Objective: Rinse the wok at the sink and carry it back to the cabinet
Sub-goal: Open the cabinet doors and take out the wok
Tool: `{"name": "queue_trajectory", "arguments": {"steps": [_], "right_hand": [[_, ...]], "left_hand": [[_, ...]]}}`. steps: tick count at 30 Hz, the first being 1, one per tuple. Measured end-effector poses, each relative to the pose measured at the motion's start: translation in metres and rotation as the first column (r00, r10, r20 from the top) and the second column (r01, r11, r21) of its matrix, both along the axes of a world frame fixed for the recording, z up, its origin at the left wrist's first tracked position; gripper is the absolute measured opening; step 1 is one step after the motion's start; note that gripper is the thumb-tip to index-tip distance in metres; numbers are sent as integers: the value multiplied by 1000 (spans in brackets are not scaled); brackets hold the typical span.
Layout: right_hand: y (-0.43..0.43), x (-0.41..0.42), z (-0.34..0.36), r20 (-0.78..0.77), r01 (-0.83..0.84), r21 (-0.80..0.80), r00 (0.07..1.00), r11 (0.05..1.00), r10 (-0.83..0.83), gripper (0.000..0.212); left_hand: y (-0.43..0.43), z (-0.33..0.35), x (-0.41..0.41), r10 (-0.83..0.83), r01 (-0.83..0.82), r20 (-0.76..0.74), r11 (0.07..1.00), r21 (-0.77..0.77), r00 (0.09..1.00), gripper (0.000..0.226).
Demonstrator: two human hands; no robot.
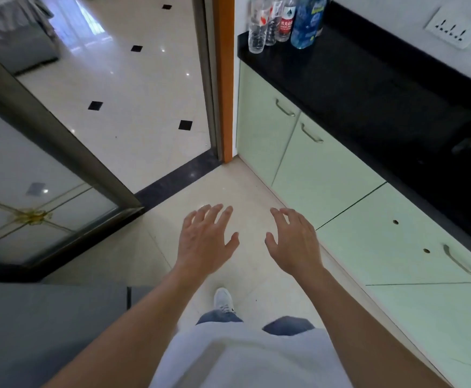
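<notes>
Pale green cabinet [326,169] stands on the right beneath the black counter [368,88]; its doors all closed.

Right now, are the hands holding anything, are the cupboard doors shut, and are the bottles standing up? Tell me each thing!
Left hand, open, fingers spread, holding nothing.
Right hand, open, fingers loosely curved, holding nothing.
Cabinet doors, all shut.
Bottles, upright on the black counter.
Wall socket, nothing plugged in.
Wok, not in view.
</notes>
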State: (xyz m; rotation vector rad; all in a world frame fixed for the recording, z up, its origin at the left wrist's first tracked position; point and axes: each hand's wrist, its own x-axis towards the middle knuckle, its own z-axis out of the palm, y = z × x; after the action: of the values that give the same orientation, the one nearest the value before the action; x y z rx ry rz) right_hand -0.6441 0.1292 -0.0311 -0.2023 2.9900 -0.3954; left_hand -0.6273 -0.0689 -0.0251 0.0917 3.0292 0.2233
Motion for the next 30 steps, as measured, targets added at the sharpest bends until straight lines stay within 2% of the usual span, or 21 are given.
{"name": "queue_trajectory", "arguments": {"steps": [9,17,25,30], "right_hand": [[-23,-80,-8,59,19,34,998,999,-21,53],[-18,-189,-26,91,50,10,995,999,-51,53],[20,-315,-23,95,96,9,991,995,-97,54],[51,-359,-25,131,179,24,975,984,-181,55]], "left_hand": [[-14,-9,-93,-49,49,14,998,28,999,61],[-4,-13,-209,-104,104,52,995,-2,993,62],[33,-5,-348,-174,175,79,984,-11,982,62],[64,-3,-406,-269,270,96,963,-6,958,63]]}}
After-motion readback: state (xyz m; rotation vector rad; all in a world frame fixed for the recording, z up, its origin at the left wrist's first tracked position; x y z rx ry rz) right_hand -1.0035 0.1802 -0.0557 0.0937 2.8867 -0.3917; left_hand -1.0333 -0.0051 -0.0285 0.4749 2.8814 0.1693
